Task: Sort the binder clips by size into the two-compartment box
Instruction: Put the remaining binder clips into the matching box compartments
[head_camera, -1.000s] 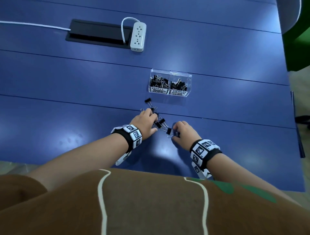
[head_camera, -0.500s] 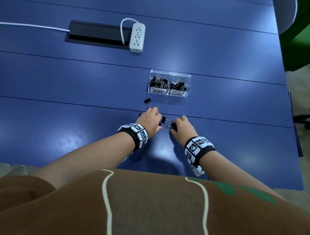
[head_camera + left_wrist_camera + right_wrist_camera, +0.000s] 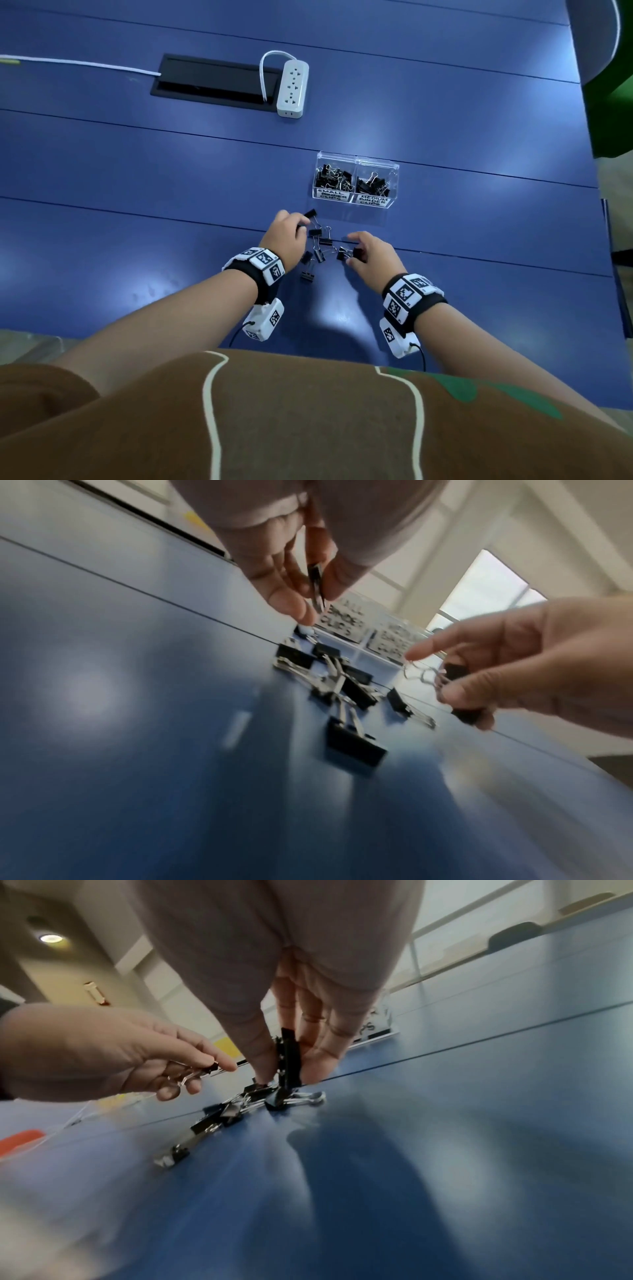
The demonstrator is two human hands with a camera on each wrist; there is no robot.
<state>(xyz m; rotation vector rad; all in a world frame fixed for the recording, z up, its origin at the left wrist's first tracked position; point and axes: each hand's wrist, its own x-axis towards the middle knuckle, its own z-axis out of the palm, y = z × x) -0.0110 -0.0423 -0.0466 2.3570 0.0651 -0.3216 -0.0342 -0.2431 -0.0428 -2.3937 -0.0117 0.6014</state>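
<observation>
A clear two-compartment box (image 3: 356, 202) stands ahead of my hands; its left side is labelled small and its right side medium, and both hold black binder clips. Several loose black clips (image 3: 318, 251) lie between my hands, also seen as a pile (image 3: 342, 685) in the left wrist view. My left hand (image 3: 300, 225) pinches one small clip (image 3: 316, 587) between thumb and fingers, just above the pile's far left. My right hand (image 3: 350, 248) grips larger black clips (image 3: 289, 1056) at the pile's right edge. One more clip (image 3: 310, 213) lies by the left fingertips.
The blue table (image 3: 171, 240) stretches wide on the left and toward me. A white power strip (image 3: 293, 87) and a black cable hatch (image 3: 212, 82) sit far back on the left. The table's right edge (image 3: 603, 240) lies beyond the box.
Both hands were pressed down on the pile; now they have drawn apart and lifted slightly, each holding clips, and the loose clips between them show.
</observation>
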